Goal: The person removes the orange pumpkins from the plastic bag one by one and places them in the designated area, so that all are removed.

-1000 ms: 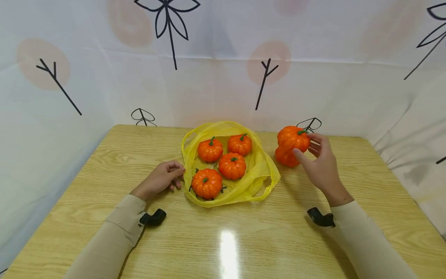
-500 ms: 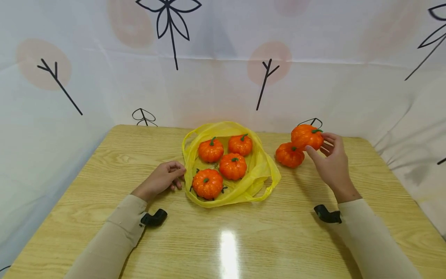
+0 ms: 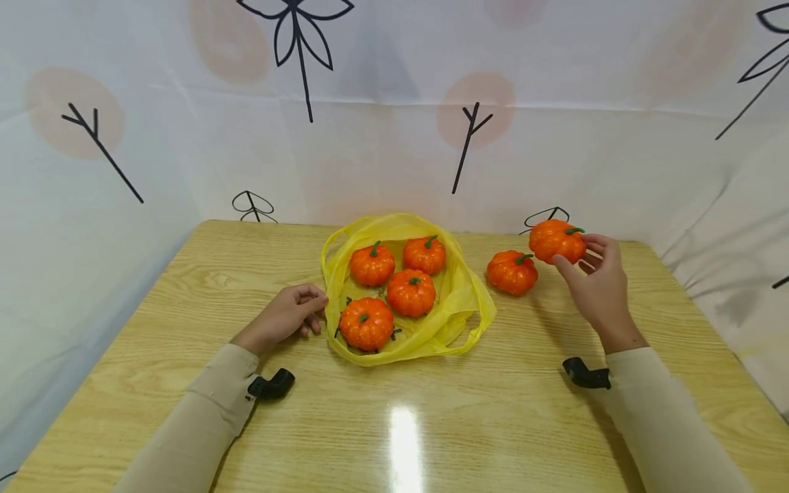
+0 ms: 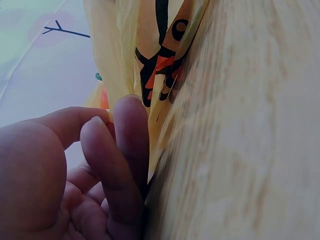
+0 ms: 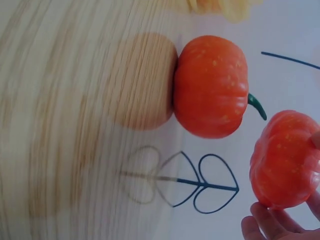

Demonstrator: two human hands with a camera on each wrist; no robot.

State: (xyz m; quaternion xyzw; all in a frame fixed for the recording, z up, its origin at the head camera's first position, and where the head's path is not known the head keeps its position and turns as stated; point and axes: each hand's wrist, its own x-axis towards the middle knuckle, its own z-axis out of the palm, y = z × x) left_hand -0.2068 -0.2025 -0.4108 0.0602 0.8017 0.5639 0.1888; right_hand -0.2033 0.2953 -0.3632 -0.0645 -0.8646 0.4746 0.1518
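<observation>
My right hand holds a small orange pumpkin with a green stem, between the thumb and fingers. In the right wrist view this pumpkin is off the table, beside and above a second pumpkin that rests on the wood. A yellow plastic bag lies spread with its mouth up, and several pumpkins sit inside it. At the bag's left rim, my left hand pinches the edge between thumb and fingertip. The left wrist view shows the bag's printed side close beyond the fingers.
The wood-grain table reaches back to a patterned cloth hung behind it. The bag's handle loop flops toward the lone pumpkin on its right. Black curved pieces stick out at both cuffs.
My right hand has moved right with its pumpkin, away from the pumpkin left standing on the table, which now shows fully. The left hand and the bag have stayed put.
</observation>
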